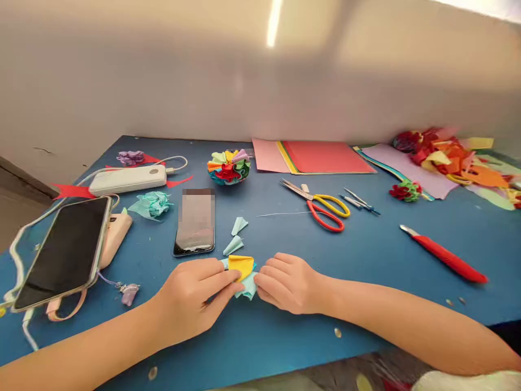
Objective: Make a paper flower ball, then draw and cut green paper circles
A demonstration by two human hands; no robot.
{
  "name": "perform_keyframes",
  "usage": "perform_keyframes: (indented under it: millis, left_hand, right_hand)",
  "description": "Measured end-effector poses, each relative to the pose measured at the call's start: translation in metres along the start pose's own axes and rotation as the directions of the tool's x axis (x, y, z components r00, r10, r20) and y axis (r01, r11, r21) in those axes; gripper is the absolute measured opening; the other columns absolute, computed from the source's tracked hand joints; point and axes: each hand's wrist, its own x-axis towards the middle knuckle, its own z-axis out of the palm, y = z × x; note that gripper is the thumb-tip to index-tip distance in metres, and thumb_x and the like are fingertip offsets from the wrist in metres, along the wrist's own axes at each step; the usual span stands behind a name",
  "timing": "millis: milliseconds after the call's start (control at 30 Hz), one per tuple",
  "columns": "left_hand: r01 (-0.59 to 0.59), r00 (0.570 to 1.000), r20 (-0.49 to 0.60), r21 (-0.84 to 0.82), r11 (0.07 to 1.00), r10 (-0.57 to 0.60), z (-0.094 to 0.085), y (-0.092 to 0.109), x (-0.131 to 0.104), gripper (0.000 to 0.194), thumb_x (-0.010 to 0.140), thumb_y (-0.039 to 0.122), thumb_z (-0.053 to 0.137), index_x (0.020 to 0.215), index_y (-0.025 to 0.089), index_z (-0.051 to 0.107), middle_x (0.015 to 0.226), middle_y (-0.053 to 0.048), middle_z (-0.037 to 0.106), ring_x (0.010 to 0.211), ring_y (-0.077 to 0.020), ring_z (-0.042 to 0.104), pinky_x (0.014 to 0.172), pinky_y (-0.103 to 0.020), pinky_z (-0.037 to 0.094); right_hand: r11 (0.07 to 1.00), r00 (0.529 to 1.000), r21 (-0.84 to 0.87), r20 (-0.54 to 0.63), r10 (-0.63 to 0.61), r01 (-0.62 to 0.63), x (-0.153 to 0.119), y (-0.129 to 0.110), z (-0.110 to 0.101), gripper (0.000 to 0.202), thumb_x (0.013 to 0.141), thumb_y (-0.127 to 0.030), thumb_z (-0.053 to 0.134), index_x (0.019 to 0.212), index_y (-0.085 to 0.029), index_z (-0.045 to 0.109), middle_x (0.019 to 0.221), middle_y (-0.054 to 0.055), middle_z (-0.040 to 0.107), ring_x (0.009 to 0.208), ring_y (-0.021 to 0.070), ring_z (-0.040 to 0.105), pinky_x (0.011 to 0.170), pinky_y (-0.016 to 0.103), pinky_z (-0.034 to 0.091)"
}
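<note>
Between my hands is a small folded paper piece, with a yellow paper petal [241,265] on top and light blue paper [249,288] beneath. My left hand [197,293] pinches it from the left, thumb and forefinger on the yellow and blue paper. From the right, the bent fingers of my right hand [287,283] press together at the blue paper's edge; their tips are partly hidden. Just beyond lie two loose light blue folded petals, one nearer [233,245] and one farther [239,226]. A small phone [194,239] rests left of them.
Scissors [321,205], slim metal tools [360,202] and a red-handled knife [443,252] lie to the right. Coloured sheets [325,157] and a multicoloured paper ball [228,167] sit behind. At left are a large phone [65,247], a power bank [128,180] and crumpled teal paper [153,205].
</note>
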Motion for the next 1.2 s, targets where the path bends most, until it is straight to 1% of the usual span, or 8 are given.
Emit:
perform_keyframes:
  millis: [167,367,500,567,733,900,1033,1200]
  left_hand:
    - [0.032,0.999,0.013,0.084,0.996,-0.033,-0.002,0.003,-0.004,0.016,0.084,0.015,0.060,0.100,0.013,0.062,0.073,-0.003,0.062,0.061,-0.0122,0.053,0.054,-0.024,0.045]
    - [-0.057,0.998,0.031,0.213,0.975,0.051,0.000,0.000,-0.002,0.011,0.086,0.010,0.056,0.095,0.012,0.061,0.069,-0.003,0.060,0.057,-0.0133,0.052,0.049,-0.025,0.042]
    - [-0.186,0.982,0.046,0.336,0.923,0.181,0.001,-0.001,0.000,0.010,0.085,0.007,0.054,0.093,0.007,0.061,0.068,-0.005,0.061,0.057,-0.0156,0.054,0.048,-0.027,0.042]
    - [-0.256,0.966,0.069,0.386,0.886,0.249,0.001,0.000,0.001,0.011,0.083,0.006,0.056,0.094,0.005,0.061,0.064,-0.004,0.058,0.055,-0.0156,0.053,0.047,-0.028,0.042]
    - [-0.359,0.927,0.079,0.474,0.804,0.368,-0.006,0.005,0.006,0.012,0.085,0.005,0.051,0.090,0.003,0.062,0.063,-0.006,0.059,0.060,-0.0187,0.058,0.051,-0.031,0.046]
    - [-0.436,0.887,0.104,0.503,0.746,0.449,-0.014,0.008,0.007,0.013,0.087,0.007,0.050,0.088,0.007,0.063,0.064,-0.004,0.058,0.058,-0.0163,0.056,0.050,-0.031,0.045]
    - [-0.437,0.886,0.091,0.493,0.752,0.455,-0.014,0.008,0.005,0.009,0.085,0.009,0.054,0.088,0.007,0.063,0.063,-0.003,0.057,0.056,-0.0164,0.056,0.047,-0.031,0.043]
    - [-0.348,0.925,-0.003,0.389,0.853,0.380,-0.009,0.010,0.004,0.006,0.084,0.008,0.056,0.089,0.009,0.059,0.061,-0.001,0.054,0.054,-0.0145,0.051,0.046,-0.028,0.041]
  right_hand:
    - [1.000,1.000,-0.002,0.027,0.010,-0.010,-0.002,-0.002,0.001,0.012,0.087,-0.014,0.052,0.078,-0.012,0.058,0.060,0.000,0.053,0.055,0.0120,0.041,0.053,0.027,0.032]
    - [1.000,0.999,-0.012,0.027,0.020,-0.020,0.000,-0.001,0.001,0.012,0.085,-0.011,0.053,0.075,-0.013,0.058,0.059,-0.001,0.053,0.054,0.0116,0.040,0.052,0.026,0.031]
    - [0.997,1.000,0.082,0.000,0.016,-0.016,0.003,-0.001,-0.004,0.032,0.094,-0.035,0.043,0.078,-0.013,0.059,0.053,-0.001,0.049,0.049,0.0122,0.036,0.048,0.027,0.029]
    - [0.989,0.997,0.128,-0.009,0.076,-0.074,0.007,-0.002,-0.008,0.036,0.097,-0.036,0.037,0.080,-0.013,0.059,0.053,-0.001,0.050,0.048,0.0116,0.036,0.048,0.026,0.030]
    - [0.965,0.980,0.174,-0.011,0.201,-0.196,0.020,-0.005,-0.020,0.015,0.095,-0.020,0.046,0.089,-0.015,0.059,0.061,-0.001,0.055,0.052,0.0098,0.042,0.052,0.023,0.034]
    - [0.774,0.903,0.476,0.129,0.409,-0.418,0.024,-0.003,-0.024,0.014,0.095,-0.017,0.045,0.098,-0.015,0.059,0.072,0.000,0.058,0.060,0.0073,0.049,0.055,0.017,0.041]
    - [0.850,0.949,0.420,0.141,0.283,-0.316,0.023,-0.002,-0.026,0.014,0.092,-0.027,0.055,0.097,-0.016,0.062,0.081,0.002,0.059,0.061,0.0076,0.049,0.057,0.019,0.043]
    - [0.945,0.970,0.235,0.138,0.199,-0.227,0.025,-0.008,-0.029,0.014,0.094,-0.022,0.049,0.095,-0.015,0.061,0.080,0.004,0.061,0.061,0.0098,0.049,0.058,0.022,0.042]
